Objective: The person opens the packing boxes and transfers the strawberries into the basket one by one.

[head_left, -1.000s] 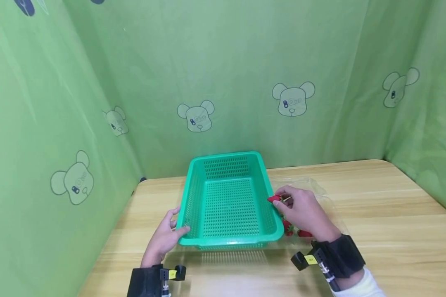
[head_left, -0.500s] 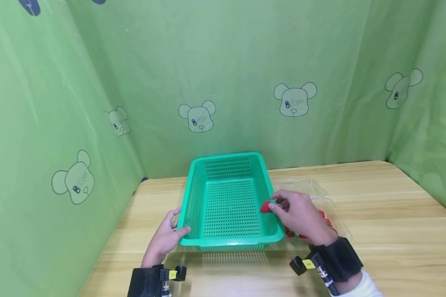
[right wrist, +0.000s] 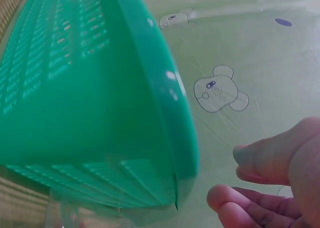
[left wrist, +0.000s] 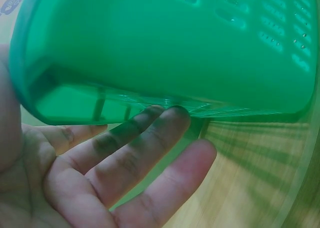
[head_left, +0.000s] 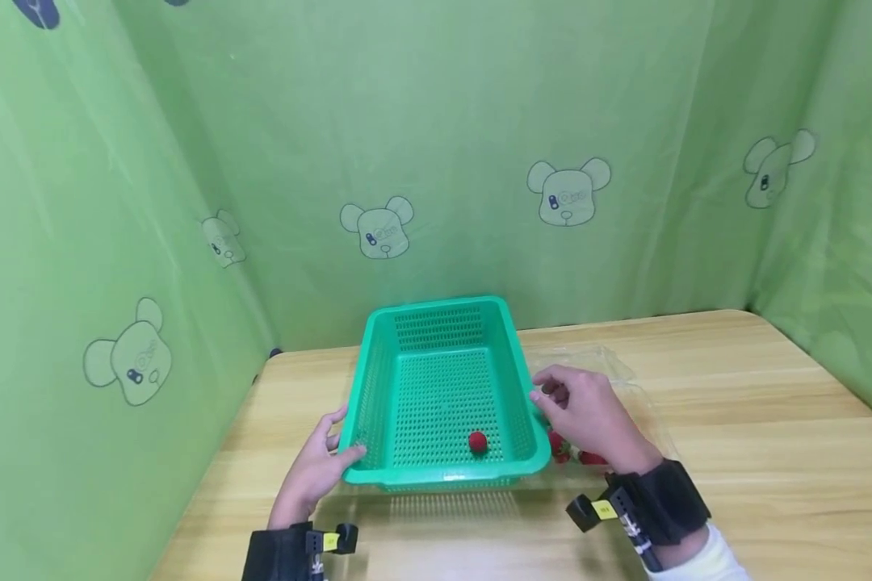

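A green plastic basket (head_left: 446, 475) with slotted walls sits tilted toward me on the table. Inside it, near the front, lies one red strawberry (head_left: 477, 442). My left hand (head_left: 315, 466) grips the basket's left front edge, thumb over the rim; in the left wrist view its fingers (left wrist: 165, 133) lie against the outside of the basket. Just beyond the right rim is my right hand (head_left: 589, 411), with nothing in it. The right wrist view shows its thumb and fingertips a little apart. Several strawberries (head_left: 558, 446) lie partly hidden beneath this hand.
A clear plastic box (head_left: 647, 411) with its lid (head_left: 589, 359) lies on the wooden table (head_left: 741, 436), right of the basket. Green curtains (head_left: 472, 121) with bear heads enclose the table's back and sides.
My right hand carried a strawberry over the basket and let it go inside, then drew back right past the rim. The left hand kept its grip on the basket.
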Demonstrator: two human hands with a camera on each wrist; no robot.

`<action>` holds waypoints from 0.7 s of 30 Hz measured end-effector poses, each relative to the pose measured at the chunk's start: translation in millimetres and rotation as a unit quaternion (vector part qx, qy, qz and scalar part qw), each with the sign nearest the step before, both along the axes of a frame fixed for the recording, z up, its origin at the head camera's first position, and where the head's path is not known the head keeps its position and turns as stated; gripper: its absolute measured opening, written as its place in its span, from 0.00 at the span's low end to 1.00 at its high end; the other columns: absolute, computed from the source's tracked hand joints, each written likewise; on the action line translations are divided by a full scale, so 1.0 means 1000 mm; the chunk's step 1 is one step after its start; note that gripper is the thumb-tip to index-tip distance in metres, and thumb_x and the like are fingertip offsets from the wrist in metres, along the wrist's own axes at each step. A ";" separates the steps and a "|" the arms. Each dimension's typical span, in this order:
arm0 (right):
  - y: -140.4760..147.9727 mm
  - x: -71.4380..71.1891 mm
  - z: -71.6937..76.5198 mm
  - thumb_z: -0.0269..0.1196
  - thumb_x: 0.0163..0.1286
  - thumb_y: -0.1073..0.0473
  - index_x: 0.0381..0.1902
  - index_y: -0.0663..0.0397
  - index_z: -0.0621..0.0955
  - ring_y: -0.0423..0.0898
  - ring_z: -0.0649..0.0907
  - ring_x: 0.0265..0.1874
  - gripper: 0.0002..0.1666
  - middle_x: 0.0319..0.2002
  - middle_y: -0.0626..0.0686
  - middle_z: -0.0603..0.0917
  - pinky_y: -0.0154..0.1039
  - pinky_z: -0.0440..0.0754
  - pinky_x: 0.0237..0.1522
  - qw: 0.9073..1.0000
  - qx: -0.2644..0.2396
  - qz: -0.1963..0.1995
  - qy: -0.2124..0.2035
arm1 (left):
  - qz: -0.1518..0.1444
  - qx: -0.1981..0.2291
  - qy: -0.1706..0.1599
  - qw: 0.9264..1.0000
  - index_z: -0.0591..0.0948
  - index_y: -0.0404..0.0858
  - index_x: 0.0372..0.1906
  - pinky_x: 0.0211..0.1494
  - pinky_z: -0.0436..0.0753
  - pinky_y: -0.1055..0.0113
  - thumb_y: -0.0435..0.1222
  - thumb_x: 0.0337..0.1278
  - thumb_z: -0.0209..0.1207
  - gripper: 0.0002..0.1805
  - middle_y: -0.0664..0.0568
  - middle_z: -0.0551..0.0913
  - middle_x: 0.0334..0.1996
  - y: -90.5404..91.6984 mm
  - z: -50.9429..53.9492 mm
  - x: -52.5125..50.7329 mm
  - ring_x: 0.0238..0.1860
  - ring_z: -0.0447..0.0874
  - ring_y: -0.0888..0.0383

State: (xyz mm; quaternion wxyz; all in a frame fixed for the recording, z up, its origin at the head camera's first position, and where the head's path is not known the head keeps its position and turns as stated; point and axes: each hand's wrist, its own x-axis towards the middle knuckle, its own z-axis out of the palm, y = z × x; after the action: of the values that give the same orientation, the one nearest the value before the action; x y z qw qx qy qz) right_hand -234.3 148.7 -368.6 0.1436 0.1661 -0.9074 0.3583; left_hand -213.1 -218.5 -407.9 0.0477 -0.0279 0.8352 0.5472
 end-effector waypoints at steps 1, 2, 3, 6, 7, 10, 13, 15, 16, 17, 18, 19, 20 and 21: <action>0.001 -0.001 0.000 0.64 0.66 0.62 0.44 0.63 0.82 0.43 0.80 0.28 0.11 0.29 0.49 0.83 0.38 0.81 0.31 1.000 0.002 -0.001 0.000 | 0.001 -0.004 0.001 1.000 0.58 0.43 0.74 0.56 0.73 0.40 0.35 0.62 0.60 0.38 0.28 0.68 0.63 0.000 0.000 0.000 0.61 0.70 0.35; 0.002 -0.002 0.000 0.64 0.66 0.62 0.43 0.63 0.82 0.43 0.80 0.27 0.11 0.29 0.49 0.83 0.39 0.81 0.31 1.000 0.004 -0.003 0.001 | 0.002 -0.005 0.001 1.000 0.58 0.43 0.74 0.56 0.73 0.40 0.35 0.61 0.60 0.38 0.28 0.68 0.63 -0.001 0.001 0.000 0.61 0.71 0.35; 0.004 -0.004 0.001 0.64 0.66 0.62 0.43 0.63 0.82 0.44 0.80 0.28 0.10 0.29 0.50 0.83 0.40 0.81 0.31 1.000 0.006 -0.004 0.003 | 0.003 -0.004 0.003 1.000 0.58 0.43 0.74 0.57 0.73 0.40 0.35 0.61 0.60 0.38 0.28 0.68 0.63 -0.001 0.001 0.000 0.60 0.71 0.35; 0.008 -0.009 0.002 0.64 0.66 0.62 0.41 0.62 0.83 0.46 0.82 0.29 0.09 0.29 0.51 0.84 0.45 0.82 0.32 1.000 0.015 -0.011 0.005 | 0.005 0.001 0.007 1.000 0.58 0.44 0.74 0.57 0.72 0.40 0.35 0.61 0.60 0.38 0.29 0.68 0.63 -0.001 0.003 -0.001 0.60 0.71 0.35; 0.010 -0.010 0.001 0.64 0.66 0.62 0.41 0.62 0.83 0.47 0.82 0.29 0.09 0.30 0.52 0.84 0.46 0.82 0.33 1.000 0.018 -0.011 -0.003 | 0.006 0.003 0.007 1.000 0.58 0.44 0.74 0.57 0.72 0.40 0.35 0.61 0.60 0.38 0.29 0.68 0.63 -0.001 0.003 -0.001 0.60 0.71 0.35; 0.014 -0.012 -0.001 0.64 0.66 0.62 0.41 0.62 0.82 0.47 0.83 0.30 0.09 0.31 0.52 0.84 0.46 0.82 0.33 0.999 0.028 -0.012 -0.038 | 0.007 0.005 0.001 1.000 0.58 0.44 0.74 0.57 0.72 0.40 0.34 0.61 0.60 0.38 0.28 0.67 0.63 -0.001 0.003 0.000 0.61 0.71 0.35; 0.016 -0.012 -0.004 0.63 0.66 0.61 0.43 0.62 0.82 0.47 0.82 0.30 0.11 0.32 0.53 0.84 0.45 0.82 0.31 0.997 0.037 -0.013 -0.073 | 0.005 0.000 -0.001 1.000 0.58 0.43 0.74 0.57 0.72 0.39 0.34 0.61 0.60 0.38 0.27 0.67 0.63 -0.001 0.002 0.001 0.62 0.69 0.34; 0.017 -0.013 -0.007 0.63 0.66 0.61 0.44 0.62 0.82 0.47 0.82 0.30 0.12 0.33 0.54 0.84 0.43 0.81 0.30 0.995 0.043 -0.016 -0.091 | 0.005 -0.001 -0.001 1.000 0.58 0.43 0.74 0.57 0.72 0.39 0.34 0.61 0.60 0.38 0.27 0.67 0.63 -0.001 0.002 0.002 0.62 0.69 0.34; 0.017 -0.013 -0.008 0.63 0.66 0.61 0.44 0.63 0.81 0.47 0.82 0.30 0.12 0.33 0.54 0.83 0.43 0.81 0.30 0.994 0.047 -0.017 -0.099 | 0.005 -0.001 -0.001 1.000 0.58 0.43 0.74 0.57 0.72 0.40 0.35 0.61 0.60 0.38 0.28 0.67 0.63 -0.001 0.001 0.002 0.62 0.69 0.34; 0.017 -0.013 -0.010 0.63 0.66 0.61 0.45 0.63 0.81 0.48 0.82 0.30 0.12 0.33 0.54 0.83 0.43 0.81 0.30 0.993 0.050 -0.017 -0.107 | 0.004 0.000 -0.001 1.000 0.58 0.43 0.74 0.57 0.73 0.40 0.35 0.61 0.60 0.38 0.28 0.68 0.62 -0.001 0.001 0.002 0.61 0.71 0.35; 0.018 -0.013 -0.011 0.63 0.66 0.61 0.45 0.63 0.81 0.48 0.82 0.30 0.13 0.34 0.54 0.83 0.42 0.80 0.29 0.992 0.053 -0.018 -0.115 | 0.004 0.003 -0.003 1.000 0.58 0.43 0.74 0.57 0.73 0.41 0.34 0.61 0.60 0.38 0.28 0.69 0.62 0.000 0.001 0.002 0.60 0.72 0.36; 0.018 -0.013 -0.013 0.64 0.66 0.61 0.45 0.63 0.81 0.48 0.81 0.30 0.13 0.34 0.54 0.83 0.42 0.80 0.29 0.991 0.058 -0.019 -0.121 | 0.004 0.004 -0.004 1.000 0.58 0.43 0.74 0.57 0.74 0.42 0.34 0.61 0.60 0.38 0.28 0.69 0.62 0.000 0.000 0.002 0.59 0.73 0.37; 0.019 -0.013 -0.014 0.64 0.66 0.61 0.45 0.63 0.81 0.48 0.81 0.30 0.13 0.34 0.55 0.83 0.42 0.80 0.29 0.990 0.061 -0.019 -0.126 | 0.003 0.005 -0.005 1.000 0.58 0.43 0.74 0.56 0.74 0.42 0.34 0.61 0.60 0.38 0.29 0.70 0.61 0.000 0.000 0.002 0.58 0.74 0.37; 0.020 -0.014 -0.016 0.64 0.66 0.61 0.45 0.63 0.81 0.48 0.81 0.30 0.13 0.34 0.55 0.83 0.42 0.80 0.30 0.989 0.065 -0.020 -0.131 | 0.004 0.004 -0.006 1.000 0.58 0.43 0.74 0.56 0.74 0.42 0.34 0.61 0.60 0.38 0.29 0.70 0.61 0.000 0.000 0.002 0.58 0.74 0.37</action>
State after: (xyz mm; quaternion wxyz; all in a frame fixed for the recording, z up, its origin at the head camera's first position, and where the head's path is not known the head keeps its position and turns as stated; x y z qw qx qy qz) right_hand -248.0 168.2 -384.6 0.0196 0.1083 -0.9428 0.3146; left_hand -210.6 -218.7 -408.4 0.0512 -0.0343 0.8327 0.5503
